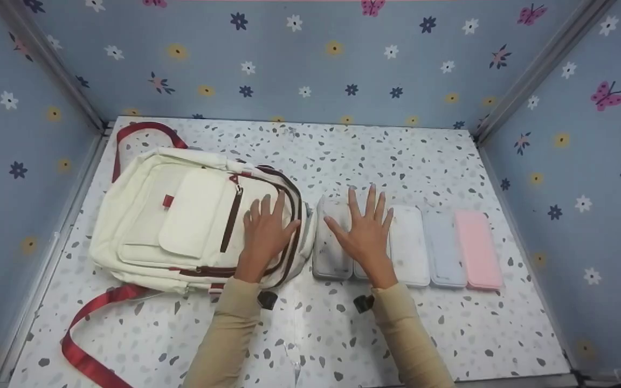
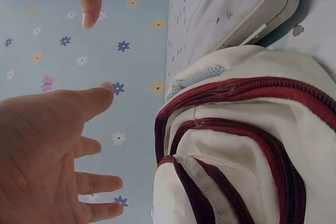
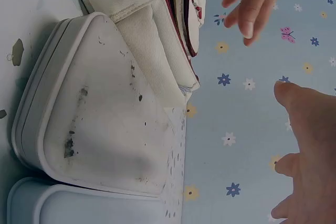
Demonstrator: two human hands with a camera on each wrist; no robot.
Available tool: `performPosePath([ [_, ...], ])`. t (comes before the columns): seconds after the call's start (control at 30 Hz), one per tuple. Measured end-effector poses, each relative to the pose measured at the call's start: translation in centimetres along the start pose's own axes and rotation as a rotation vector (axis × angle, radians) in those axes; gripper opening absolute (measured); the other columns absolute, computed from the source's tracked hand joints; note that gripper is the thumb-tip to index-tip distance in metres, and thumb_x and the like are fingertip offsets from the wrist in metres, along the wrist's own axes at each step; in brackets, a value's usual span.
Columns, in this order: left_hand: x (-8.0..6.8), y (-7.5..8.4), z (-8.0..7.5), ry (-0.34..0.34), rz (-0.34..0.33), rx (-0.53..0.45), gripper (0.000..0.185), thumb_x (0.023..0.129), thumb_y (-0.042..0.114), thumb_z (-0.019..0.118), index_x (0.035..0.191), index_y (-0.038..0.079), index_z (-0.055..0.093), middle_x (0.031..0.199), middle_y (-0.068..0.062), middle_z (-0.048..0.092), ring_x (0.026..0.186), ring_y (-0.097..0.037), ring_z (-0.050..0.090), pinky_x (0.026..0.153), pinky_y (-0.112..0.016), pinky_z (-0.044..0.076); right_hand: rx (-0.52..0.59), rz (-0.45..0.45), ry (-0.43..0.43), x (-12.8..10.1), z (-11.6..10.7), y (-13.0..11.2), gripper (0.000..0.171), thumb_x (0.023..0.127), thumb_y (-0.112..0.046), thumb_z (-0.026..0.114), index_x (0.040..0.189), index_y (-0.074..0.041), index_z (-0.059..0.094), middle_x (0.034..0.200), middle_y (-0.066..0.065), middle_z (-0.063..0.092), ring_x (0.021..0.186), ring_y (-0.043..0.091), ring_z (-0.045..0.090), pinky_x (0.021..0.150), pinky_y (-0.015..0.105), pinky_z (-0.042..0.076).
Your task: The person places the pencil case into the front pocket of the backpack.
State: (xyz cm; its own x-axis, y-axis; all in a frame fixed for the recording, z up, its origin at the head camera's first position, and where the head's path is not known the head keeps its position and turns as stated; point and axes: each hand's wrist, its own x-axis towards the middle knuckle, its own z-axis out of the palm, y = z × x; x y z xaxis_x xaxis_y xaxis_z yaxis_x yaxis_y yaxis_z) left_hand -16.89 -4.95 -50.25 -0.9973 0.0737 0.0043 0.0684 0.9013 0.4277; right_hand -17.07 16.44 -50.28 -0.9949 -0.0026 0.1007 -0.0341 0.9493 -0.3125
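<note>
Hands (image 1: 267, 229) flat over backpack (image 1: 181, 215), cases (image 1: 413, 245)

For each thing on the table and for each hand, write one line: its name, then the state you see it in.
Backpack: lying flat, front up, zips closed as far as visible.
Red strap: loose on the table.
Five cases: lying flat in a row, lids closed: grey case, the one mostly hidden under the right hand, white case, blue case, pink case.
Left hand: fingers spread, over the backpack.
Right hand: fingers spread, over the cases.
</note>
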Motion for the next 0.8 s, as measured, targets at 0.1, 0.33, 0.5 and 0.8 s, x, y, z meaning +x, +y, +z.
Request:
performPosePath([
  [0.1, -0.1, -0.2, -0.1, -0.006, 0.001, -0.007, 0.069, 0.093, 0.045, 0.057, 0.147, 0.010, 0.034, 0.141, -0.023, 0.042, 0.126, -0.043, 0.041, 0.098, -0.055, 0.039, 0.019, -0.017, 0.032, -0.1, 0.0, -0.1, 0.087, 0.084, -0.070, 0.049, 0.153, -0.025, 0.023, 0.160, 0.018, 0.004, 0.146, 0.041, 0.002, 0.113, 0.062, 0.007],
  [0.33, -0.2, -0.6, 0.0, -0.058, 0.008, -0.012, 0.054, 0.091, 0.032, 0.064, 0.132, 0.000, 0.050, 0.121, -0.024, 0.053, 0.107, -0.040, 0.052, 0.084, -0.049, 0.048, 0.062, -0.073, 0.102, 0.0, 0.2, -0.1, 0.089, 0.083, -0.064, 0.057, 0.152, -0.016, 0.026, 0.154, 0.024, 0.021, 0.142, 0.044, 0.020, 0.111, 0.058, 0.022],
  [0.5, -0.2, -0.9, 0.5, -0.102, -0.023, -0.017, 0.040, 0.089, 0.019, 0.066, 0.121, -0.003, 0.056, 0.111, -0.022, 0.056, 0.100, -0.037, 0.055, 0.080, -0.047, 0.050, 0.125, -0.074, 0.101, 0.1, 0.4, -0.1, 0.091, 0.083, -0.060, 0.061, 0.152, -0.013, 0.025, 0.152, 0.023, 0.027, 0.139, 0.040, 0.029, 0.109, 0.054, 0.030],
  [0.8, -0.4, -1.2, 0.7, -0.117, -0.086, -0.015, 0.014, 0.089, 0.001, 0.050, 0.099, -0.004, 0.058, 0.097, -0.021, 0.058, 0.087, -0.038, 0.058, 0.071, -0.050, 0.051, 0.285, -0.017, 0.092, -0.3, 0.7, -0.1, 0.093, 0.081, -0.053, 0.068, 0.149, -0.005, 0.028, 0.144, 0.025, 0.037, 0.131, 0.040, 0.039, 0.106, 0.052, 0.034],
])
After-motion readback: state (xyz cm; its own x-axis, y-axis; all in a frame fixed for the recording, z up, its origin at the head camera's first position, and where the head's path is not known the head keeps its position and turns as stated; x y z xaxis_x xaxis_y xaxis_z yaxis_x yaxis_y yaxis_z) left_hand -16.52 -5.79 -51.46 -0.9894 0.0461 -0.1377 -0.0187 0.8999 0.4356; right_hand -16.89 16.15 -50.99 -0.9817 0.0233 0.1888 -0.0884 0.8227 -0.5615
